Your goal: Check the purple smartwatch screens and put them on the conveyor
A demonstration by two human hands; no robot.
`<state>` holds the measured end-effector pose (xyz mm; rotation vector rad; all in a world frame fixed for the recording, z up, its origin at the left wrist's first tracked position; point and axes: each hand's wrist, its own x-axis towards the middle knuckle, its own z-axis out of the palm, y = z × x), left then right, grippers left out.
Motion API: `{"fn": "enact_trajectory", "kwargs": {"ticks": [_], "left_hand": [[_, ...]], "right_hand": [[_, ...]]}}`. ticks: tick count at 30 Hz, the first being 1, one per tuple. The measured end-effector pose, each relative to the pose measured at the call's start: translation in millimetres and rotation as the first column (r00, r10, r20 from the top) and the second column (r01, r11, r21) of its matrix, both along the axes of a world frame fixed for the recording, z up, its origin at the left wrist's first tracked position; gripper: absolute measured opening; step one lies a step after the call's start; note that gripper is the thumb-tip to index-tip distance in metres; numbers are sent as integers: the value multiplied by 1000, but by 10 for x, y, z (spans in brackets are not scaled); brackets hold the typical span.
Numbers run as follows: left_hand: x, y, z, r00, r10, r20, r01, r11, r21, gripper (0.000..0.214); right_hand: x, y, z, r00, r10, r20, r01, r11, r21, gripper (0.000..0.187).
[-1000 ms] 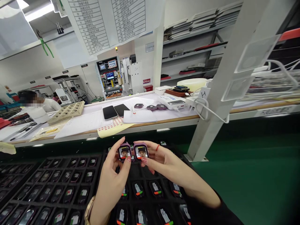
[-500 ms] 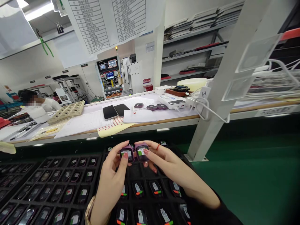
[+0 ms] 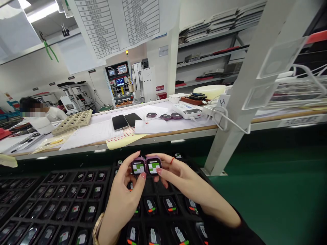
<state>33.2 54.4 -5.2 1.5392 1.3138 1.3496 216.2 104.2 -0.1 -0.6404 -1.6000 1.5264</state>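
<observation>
My left hand [image 3: 124, 190] pinches a purple watch [image 3: 138, 166] | my right hand [image 3: 176, 174] pinches a second watch [image 3: 154, 166] | screens [image 3: 153, 168] just switched to green-white grids, seemingly in step

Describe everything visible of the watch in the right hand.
The watch has a rounded purple case, seemingly plastic, and a black-bordered screen showing green and white blocks. It is held above a tray, screen towards the camera. The right hand has a finger along its top, thumb at lower right.
</observation>
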Motion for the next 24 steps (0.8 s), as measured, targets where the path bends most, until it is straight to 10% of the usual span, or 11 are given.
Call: {"fn": "enact_trajectory", "kwargs": {"ticks": [8,16,21,24], "left_hand": [[-12,24,7,999,48,-13,-47,996,79,27],[20,27,-27,1000,10,-25,-10,1000,30,51],[-76,202,-249,987,-8,-162,3,999,-32,64],[-162,378,-525,916,-24,-401,-40,988,-152,61]], "right_hand": [[-14,8,-19,1000,-4,9,4,1000,18,48],[29,21,-99,997,62,-43,-62,998,-1,52],[173,102,-223,1000,-9,-10,10,1000,28,69],[269,254,-452,951,-56,305,16,991,131,60]]}}
